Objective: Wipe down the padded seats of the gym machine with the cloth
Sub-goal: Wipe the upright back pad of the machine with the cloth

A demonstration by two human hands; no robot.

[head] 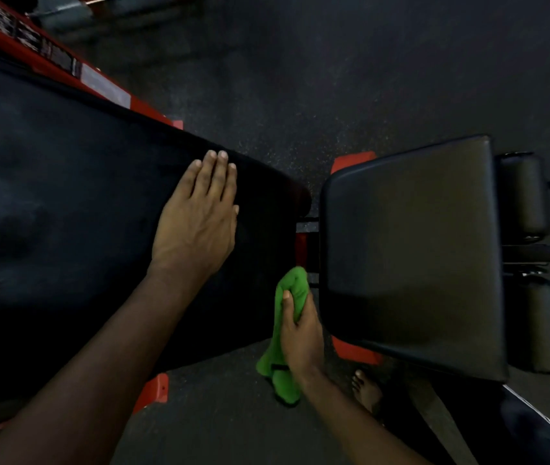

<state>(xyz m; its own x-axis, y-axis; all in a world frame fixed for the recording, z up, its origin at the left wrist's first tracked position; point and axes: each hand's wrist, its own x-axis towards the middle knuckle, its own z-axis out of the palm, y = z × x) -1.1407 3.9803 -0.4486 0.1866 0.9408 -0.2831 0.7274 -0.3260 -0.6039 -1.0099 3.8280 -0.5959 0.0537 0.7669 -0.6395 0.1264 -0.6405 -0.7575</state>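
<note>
A narrow gap separates the seat pad from the long back pad on its left, with red frame showing through. Dark floor lies open beyond the seat pad's far edge. In the gap, just beside the seat pad's left edge, the right hand has fingers and thumb curled tight round the green cloth. The cloth is bunched, its long axis running along that edge; whether it touches the pad I cannot tell.

The left hand lies flat, fingers straight, on the back pad's end nearest the seat pad, holding nothing. The back pad stretches away leftward and is cut off at the view's edge. Two roller pads right of the seat pad are dim.
</note>
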